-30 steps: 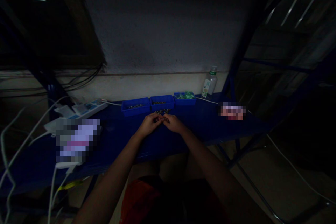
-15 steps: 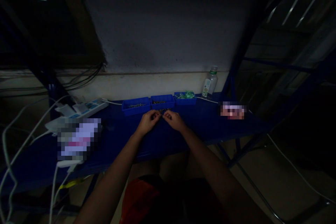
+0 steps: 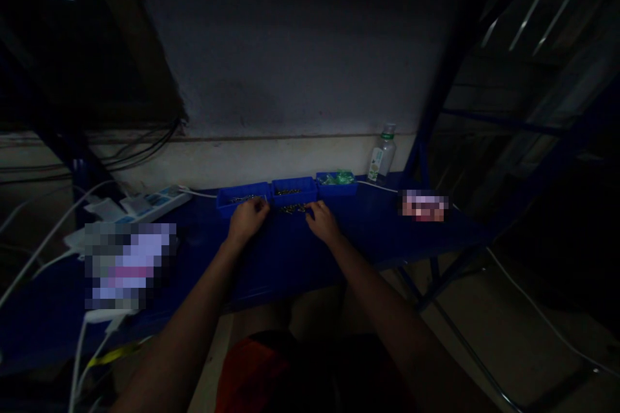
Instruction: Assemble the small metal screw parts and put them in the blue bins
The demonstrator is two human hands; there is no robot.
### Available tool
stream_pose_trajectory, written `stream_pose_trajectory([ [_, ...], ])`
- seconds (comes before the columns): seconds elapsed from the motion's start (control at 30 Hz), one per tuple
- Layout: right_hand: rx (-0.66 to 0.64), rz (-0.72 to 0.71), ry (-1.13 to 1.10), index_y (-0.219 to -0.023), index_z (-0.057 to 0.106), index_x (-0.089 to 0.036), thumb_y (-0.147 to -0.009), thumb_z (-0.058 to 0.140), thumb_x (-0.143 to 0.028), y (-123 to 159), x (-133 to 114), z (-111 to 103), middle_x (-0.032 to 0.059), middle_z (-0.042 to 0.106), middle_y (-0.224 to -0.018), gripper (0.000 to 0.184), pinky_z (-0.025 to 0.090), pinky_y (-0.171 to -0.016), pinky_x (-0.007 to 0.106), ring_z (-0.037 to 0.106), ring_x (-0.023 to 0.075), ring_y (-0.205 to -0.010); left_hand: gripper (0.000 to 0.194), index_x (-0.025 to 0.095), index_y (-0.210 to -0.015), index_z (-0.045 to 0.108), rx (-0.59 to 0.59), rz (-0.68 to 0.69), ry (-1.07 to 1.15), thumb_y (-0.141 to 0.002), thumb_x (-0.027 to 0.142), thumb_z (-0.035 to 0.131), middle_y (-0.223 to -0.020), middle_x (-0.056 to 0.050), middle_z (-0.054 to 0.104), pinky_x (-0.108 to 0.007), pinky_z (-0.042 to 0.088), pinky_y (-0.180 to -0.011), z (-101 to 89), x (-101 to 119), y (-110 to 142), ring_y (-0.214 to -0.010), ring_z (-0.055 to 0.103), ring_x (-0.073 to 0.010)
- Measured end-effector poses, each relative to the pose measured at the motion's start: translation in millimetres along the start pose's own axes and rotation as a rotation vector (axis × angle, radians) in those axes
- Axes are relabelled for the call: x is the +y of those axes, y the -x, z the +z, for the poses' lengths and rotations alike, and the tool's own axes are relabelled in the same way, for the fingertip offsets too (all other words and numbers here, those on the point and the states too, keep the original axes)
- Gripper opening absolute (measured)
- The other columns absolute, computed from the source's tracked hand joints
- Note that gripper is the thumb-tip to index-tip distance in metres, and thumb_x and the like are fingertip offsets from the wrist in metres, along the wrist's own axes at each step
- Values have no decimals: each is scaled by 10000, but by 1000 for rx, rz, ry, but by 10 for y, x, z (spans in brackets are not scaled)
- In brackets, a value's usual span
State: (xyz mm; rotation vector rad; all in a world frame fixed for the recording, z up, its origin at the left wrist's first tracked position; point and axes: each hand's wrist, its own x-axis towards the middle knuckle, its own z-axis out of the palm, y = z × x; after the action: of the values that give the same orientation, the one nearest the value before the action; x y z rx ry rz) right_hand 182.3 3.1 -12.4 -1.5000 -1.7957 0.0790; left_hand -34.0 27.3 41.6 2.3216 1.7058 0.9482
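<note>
My left hand (image 3: 248, 221) is at the front edge of the left blue bin (image 3: 225, 208), its fingers curled together. Whatever it may hold is too small and dark to make out. Thin metal pieces (image 3: 242, 198) lie in that bin, partly behind the hand. A loose pile of small metal parts (image 3: 291, 208) lies on the blue table (image 3: 285, 264), in front of the middle blue bin (image 3: 310, 190). At the pile's right end my right hand (image 3: 323, 222) has its fingertips drawn together; what is between them cannot be seen.
The right blue bin (image 3: 336, 188) holds green and clear plastic. Behind it a clear bottle (image 3: 382, 158) stands by the wall. A white power strip (image 3: 155, 205) with cables lies at the left. Blurred-out objects lie left (image 3: 135, 264) and right (image 3: 424, 205).
My hands, which met in front of the middle bin, have parted. The left has moved left to the left bin; the right stays by the pile, now more exposed. The view has shifted slightly.
</note>
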Motion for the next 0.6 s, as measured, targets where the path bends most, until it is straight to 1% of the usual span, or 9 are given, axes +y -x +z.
stream_pose_trajectory([
  [0.07, -43, -2, 72, -1056, 537, -205, -808, 499, -251, -6, 23, 44, 89, 502, -1073, 256, 379, -819, 300, 485, 189, -940, 325, 175, -868, 636, 62, -141, -160, -768, 431, 462, -856, -105, 661, -290, 437, -678, -113, -82, -119, -783, 602, -236],
  [0.13, -71, -20, 121, -1083, 534, -217, -812, 502, -266, -5, 22, 72, 93, 502, -1091, 278, 377, -813, 310, 478, 198, -942, 373, 164, -886, 640, 59, -239, -283, -760, 468, 464, -867, -141, 654, -337, 448, -693, -194, -141, -214, -811, 602, -275],
  [0.23, -90, -62, 160, -1082, 544, -217, -832, 477, -267, 0, 6, 83, 99, 529, -1065, 264, 362, -833, 328, 467, 206, -948, 394, 160, -920, 637, 44, -279, -375, -784, 462, 424, -900, -173, 642, -398, 452, -704, -233, -179, -280, -840, 598, -310],
  [0.33, -104, -82, 185, -1067, 550, -198, -846, 454, -270, 0, -8, 73, 115, 546, -1044, 252, 353, -842, 348, 462, 223, -950, 411, 159, -969, 625, 51, -291, -371, -798, 460, 403, -904, -178, 642, -405, 452, -699, -205, -142, -253, -840, 598, -315],
  [0.4, -115, -66, 195, -1054, 549, -190, -847, 453, -270, -2, -22, 62, 120, 550, -1032, 242, 354, -833, 350, 461, 231, -948, 420, 166, -1001, 613, 69, -283, -324, -798, 472, 408, -903, -163, 648, -376, 451, -700, -168, -77, -205, -831, 601, -295],
  [0.47, -135, -46, 196, -1044, 542, -190, -850, 448, -261, -3, -41, 48, 116, 550, -1024, 227, 355, -829, 342, 465, 225, -946, 401, 180, -999, 613, 61, -236, -251, -799, 466, 417, -890, -132, 658, -327, 444, -694, -112, 8, -148, -818, 604, -262],
  [0.53, -153, -34, 208, -1037, 531, -196, -860, 429, -246, -1, -63, 33, 104, 548, -1030, 211, 359, -825, 327, 473, 210, -939, 362, 186, -967, 625, 6, -162, -190, -800, 440, 428, -875, -108, 664, -285, 431, -673, -33, 96, -87, -791, 605, -234],
  [0.6, -162, -30, 237, -1026, 525, -200, -872, 399, -231, 4, -83, 20, 88, 550, -1027, 201, 366, -815, 310, 482, 193, -927, 321, 190, -934, 635, -95, -98, -147, -796, 409, 445, -840, -84, 667, -255, 416, -651, 68, 172, -19, -754, 605, -209],
])
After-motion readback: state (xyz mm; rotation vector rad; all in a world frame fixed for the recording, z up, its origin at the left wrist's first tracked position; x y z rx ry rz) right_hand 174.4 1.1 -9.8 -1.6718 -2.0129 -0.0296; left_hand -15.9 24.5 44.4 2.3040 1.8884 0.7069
